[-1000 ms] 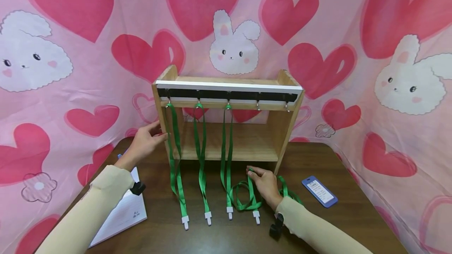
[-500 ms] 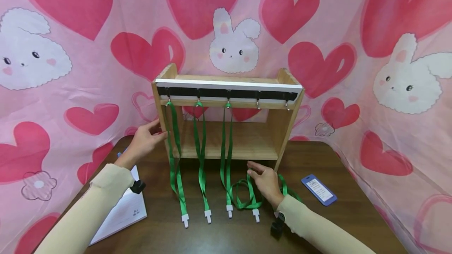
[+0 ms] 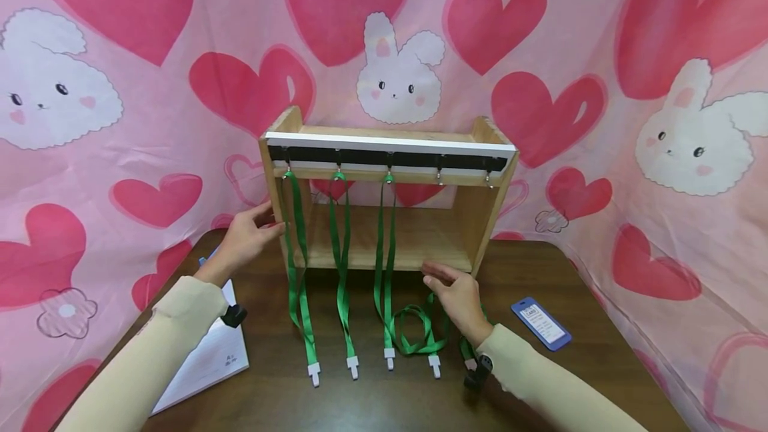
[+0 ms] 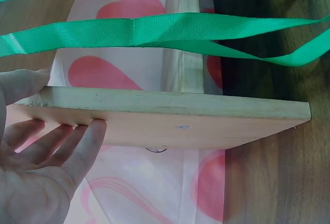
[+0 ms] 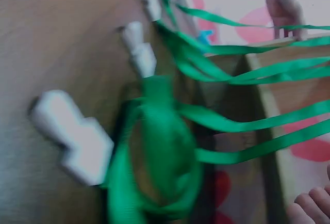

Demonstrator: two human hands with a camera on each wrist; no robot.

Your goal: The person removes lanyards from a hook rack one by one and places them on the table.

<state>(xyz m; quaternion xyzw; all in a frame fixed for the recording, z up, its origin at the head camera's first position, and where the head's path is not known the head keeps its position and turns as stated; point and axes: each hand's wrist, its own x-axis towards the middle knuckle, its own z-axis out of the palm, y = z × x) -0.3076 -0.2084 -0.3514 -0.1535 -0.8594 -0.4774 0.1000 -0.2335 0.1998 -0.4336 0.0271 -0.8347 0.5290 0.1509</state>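
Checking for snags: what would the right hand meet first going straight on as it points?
Probably the rightmost hanging green fabric lanyard, though the boxy pale wooden shelf might come first; depth is unclear.

Brown wood-grain table (image 3: 360, 409) before me. To my left I note a white notebook (image 3: 213, 365), lying aslant, dark writing near its lower right corner; something small and blue (image 3: 203, 261) at its far end, too little shown to name. To my right, blue card holder (image 3: 563, 345), flat, printed white card (image 3: 543, 324) inside. Behind, I see pink cloth (image 3: 465, 95): red hearts, white rabbits, slight creases.
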